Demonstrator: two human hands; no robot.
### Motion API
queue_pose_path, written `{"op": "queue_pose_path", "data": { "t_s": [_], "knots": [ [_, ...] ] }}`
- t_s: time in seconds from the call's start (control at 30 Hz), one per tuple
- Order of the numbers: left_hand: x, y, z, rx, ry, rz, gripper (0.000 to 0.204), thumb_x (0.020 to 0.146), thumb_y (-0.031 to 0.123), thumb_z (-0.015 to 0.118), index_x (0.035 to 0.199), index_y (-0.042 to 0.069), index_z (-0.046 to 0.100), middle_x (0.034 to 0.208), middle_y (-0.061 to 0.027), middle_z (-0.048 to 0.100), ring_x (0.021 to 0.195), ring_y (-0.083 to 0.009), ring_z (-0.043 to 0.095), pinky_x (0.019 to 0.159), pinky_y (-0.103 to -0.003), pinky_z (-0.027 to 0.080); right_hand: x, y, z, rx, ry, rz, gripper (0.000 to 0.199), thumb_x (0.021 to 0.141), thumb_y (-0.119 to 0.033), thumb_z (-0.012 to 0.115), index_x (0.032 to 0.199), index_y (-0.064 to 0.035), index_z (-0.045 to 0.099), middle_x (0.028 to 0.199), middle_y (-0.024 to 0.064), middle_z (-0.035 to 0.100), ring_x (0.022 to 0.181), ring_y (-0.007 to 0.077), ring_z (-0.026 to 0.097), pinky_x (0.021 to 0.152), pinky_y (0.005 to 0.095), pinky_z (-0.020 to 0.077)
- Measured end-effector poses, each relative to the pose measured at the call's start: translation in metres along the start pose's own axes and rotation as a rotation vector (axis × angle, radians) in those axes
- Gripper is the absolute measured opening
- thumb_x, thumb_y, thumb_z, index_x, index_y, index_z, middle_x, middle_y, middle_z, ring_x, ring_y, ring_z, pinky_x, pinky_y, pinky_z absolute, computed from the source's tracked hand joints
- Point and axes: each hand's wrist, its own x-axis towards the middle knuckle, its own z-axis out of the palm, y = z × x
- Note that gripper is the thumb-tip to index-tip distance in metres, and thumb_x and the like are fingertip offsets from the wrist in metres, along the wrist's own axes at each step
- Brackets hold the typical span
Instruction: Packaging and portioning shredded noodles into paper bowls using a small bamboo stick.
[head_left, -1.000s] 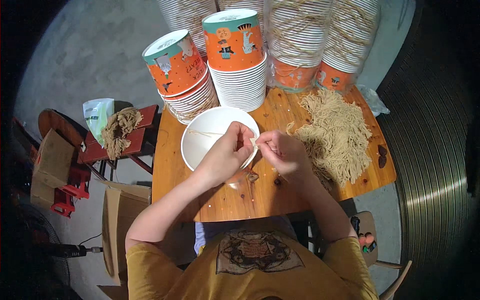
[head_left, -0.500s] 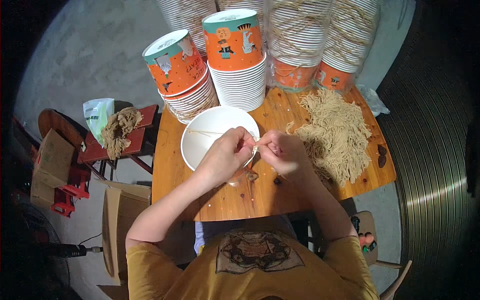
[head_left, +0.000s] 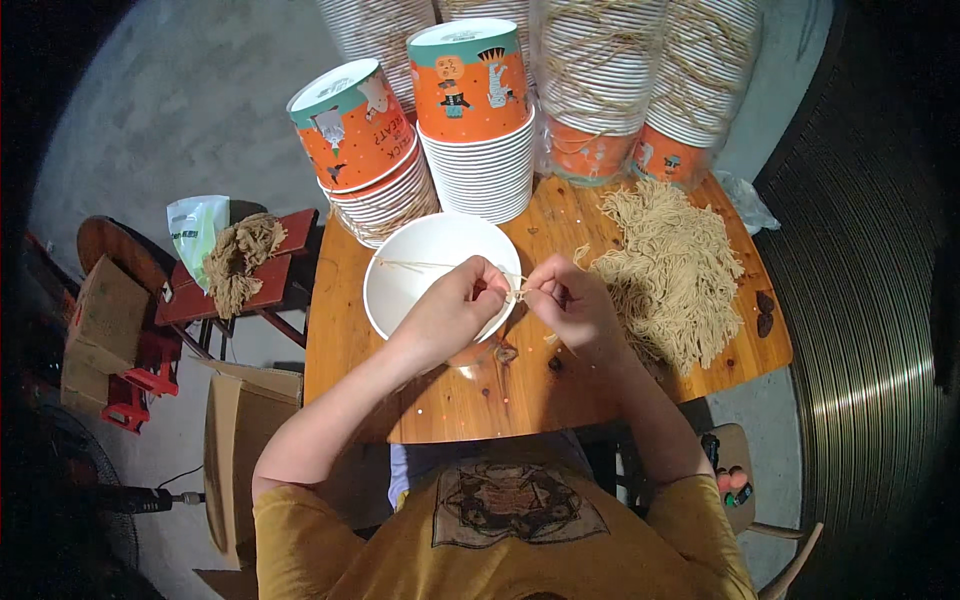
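Observation:
A white-lined paper bucket (head_left: 398, 292) stands at the table's middle with its round mouth facing up at me. My left hand (head_left: 450, 308) is closed in a pinch at the bucket's right rim, gripping a thin beige cord (head_left: 415, 264) that stretches across the mouth to the far left rim. Close beside it, my right hand (head_left: 582, 308) pinches the cord's end at the same rim, thumb and forefinger together. Fingers partly cover the cord there, so whether it is knotted cannot be told. A heap of cut beige cords (head_left: 685, 275) lies right of my right hand.
Stacked orange buckets (head_left: 468, 95) and a leaning stack (head_left: 350, 130) stand behind. Wrapped bucket stacks with cords (head_left: 600, 70) rise at back right. Dark pieces (head_left: 765, 312) lie near the right table edge. Left are a red stool (head_left: 285, 255) with more cord and a cardboard box (head_left: 250, 440).
My right hand has shifted slightly right and up, with its fingertips a little farther from my left hand. The left hand and bucket have hardly moved.

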Motion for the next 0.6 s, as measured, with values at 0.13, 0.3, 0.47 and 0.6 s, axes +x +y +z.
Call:
{"op": "queue_pose_path", "data": {
  "t_s": [0.13,0.3,0.47,0.6],
  "knots": [
    [-0.0009,0.0058,-0.0007,0.000,-0.018,-0.035,0.015,0.090,0.015,0.052,0.095,0.000,0.054,0.080,-0.0031,0.055,0.073,-0.0102,0.049,0.068,-0.026,0.043,-0.0018,-0.0068,-0.0022,-0.079,-0.049,0.060,0.015,0.080,0.002,0.059,0.093,-0.0039,0.053,0.070,-0.0047,0.047,0.060,0.0029,0.040,0.055,0.0191,0.0337],
    [-0.0005,0.0052,-0.0017,-0.026,-0.060,-0.103,0.012,0.091,0.014,0.054,0.097,0.004,0.055,0.087,0.0010,0.053,0.080,-0.0075,0.046,0.075,-0.023,0.040,-0.0041,-0.0054,0.0024,-0.118,-0.041,-0.106,0.024,0.077,0.003,0.064,0.097,-0.0046,0.052,0.074,-0.0039,0.049,0.063,0.0042,0.043,0.057,0.0197,0.0373],
    [-0.0013,0.0089,-0.0025,-0.014,-0.069,-0.127,0.012,0.091,0.015,0.054,0.097,0.004,0.054,0.087,0.0011,0.053,0.079,-0.0076,0.046,0.075,-0.023,0.040,-0.0068,-0.0050,0.0050,-0.131,-0.015,-0.141,0.023,0.078,0.003,0.066,0.095,-0.0048,0.053,0.073,-0.0039,0.049,0.063,0.0044,0.043,0.057,0.0203,0.0378],
    [-0.0012,0.0064,-0.0028,-0.010,-0.068,-0.112,0.012,0.091,0.014,0.054,0.097,0.004,0.055,0.087,0.0012,0.053,0.079,-0.0077,0.046,0.075,-0.023,0.040,-0.0077,-0.0038,0.0041,-0.251,0.029,-0.118,0.011,0.083,0.002,0.061,0.089,-0.0046,0.054,0.071,-0.0024,0.050,0.062,0.0052,0.044,0.057,0.0213,0.0385]
  ]
}}
